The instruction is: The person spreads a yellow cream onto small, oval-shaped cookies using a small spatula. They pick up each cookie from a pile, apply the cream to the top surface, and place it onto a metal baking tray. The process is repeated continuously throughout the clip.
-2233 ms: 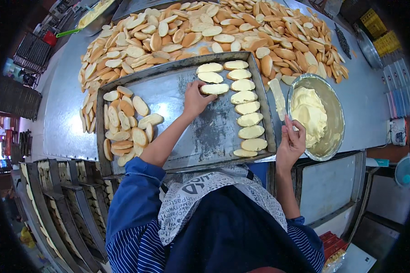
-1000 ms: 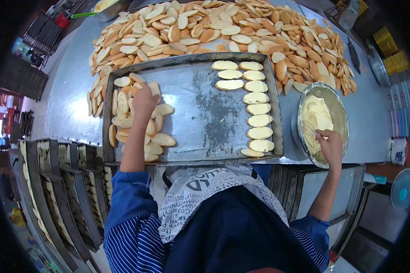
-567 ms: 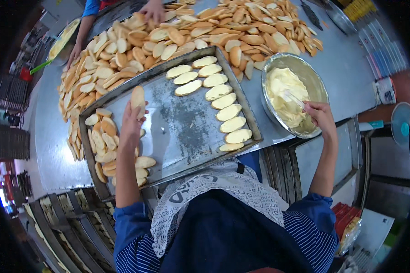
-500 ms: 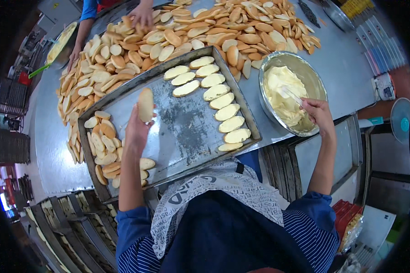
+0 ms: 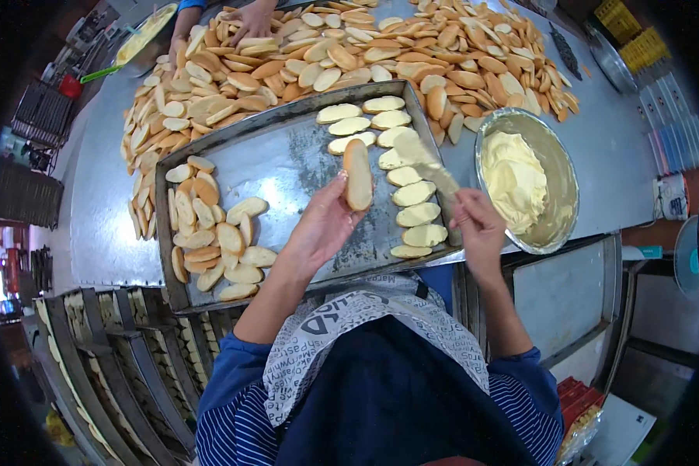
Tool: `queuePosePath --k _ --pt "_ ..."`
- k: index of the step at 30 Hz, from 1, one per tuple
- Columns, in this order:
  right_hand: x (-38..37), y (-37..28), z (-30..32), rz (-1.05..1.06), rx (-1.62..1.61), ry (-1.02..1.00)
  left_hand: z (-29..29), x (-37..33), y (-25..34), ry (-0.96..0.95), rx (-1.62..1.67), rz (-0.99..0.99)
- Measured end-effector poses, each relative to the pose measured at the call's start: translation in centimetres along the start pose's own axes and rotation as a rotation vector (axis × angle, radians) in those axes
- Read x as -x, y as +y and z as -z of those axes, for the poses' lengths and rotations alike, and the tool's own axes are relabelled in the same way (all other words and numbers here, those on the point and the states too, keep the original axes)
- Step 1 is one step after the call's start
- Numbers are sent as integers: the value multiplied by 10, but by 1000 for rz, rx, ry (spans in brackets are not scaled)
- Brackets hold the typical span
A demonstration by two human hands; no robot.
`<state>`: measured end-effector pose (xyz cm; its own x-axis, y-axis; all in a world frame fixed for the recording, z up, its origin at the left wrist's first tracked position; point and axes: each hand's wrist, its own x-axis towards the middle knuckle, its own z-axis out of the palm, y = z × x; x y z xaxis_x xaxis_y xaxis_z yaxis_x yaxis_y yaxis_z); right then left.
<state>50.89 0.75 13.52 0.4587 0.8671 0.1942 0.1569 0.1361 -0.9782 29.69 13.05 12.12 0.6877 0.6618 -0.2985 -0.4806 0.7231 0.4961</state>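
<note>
A plain oval slice of bread (image 5: 357, 176) is gripped upright in my left hand (image 5: 326, 221), over the middle of a metal baking tray (image 5: 287, 147). My right hand (image 5: 478, 221) holds a spatula (image 5: 427, 161) coated with pale yellow cream, its blade a little right of the slice and apart from it. Cream-covered slices (image 5: 417, 214) lie in rows along the tray's right side. Plain slices (image 5: 202, 206) are heaped at its left end. To the right of my right hand stands a steel bowl (image 5: 561, 147) with pale yellow cream (image 5: 514, 182) inside.
A large pile of bread slices (image 5: 380, 54) covers the far table. Another person's hands (image 5: 252, 19) reach into it at the far left, near a second bowl (image 5: 144, 35) of cream. Loaded trays (image 5: 116, 357) stand below the table at left; a bare tray (image 5: 571, 283) sits at right.
My left hand has carried the slice rightward across the tray. My right hand has lifted the spatula out of the bowl and brought it left over the tray with cream on it.
</note>
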Motion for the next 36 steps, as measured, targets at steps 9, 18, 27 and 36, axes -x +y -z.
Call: queuePosePath --k 9,18,27,36 --pt "4 13 -44 491 558 -15 -9 5 0 38 -29 -70" --pt "1 -13 -15 660 860 -93 12 2 14 80 -32 -165" --pt "-1 -21 -22 754 876 -148 19 -4 21 26 -74 -195" --pt "-28 6 -34 831 959 7 6 0 7 -85 45 -28"
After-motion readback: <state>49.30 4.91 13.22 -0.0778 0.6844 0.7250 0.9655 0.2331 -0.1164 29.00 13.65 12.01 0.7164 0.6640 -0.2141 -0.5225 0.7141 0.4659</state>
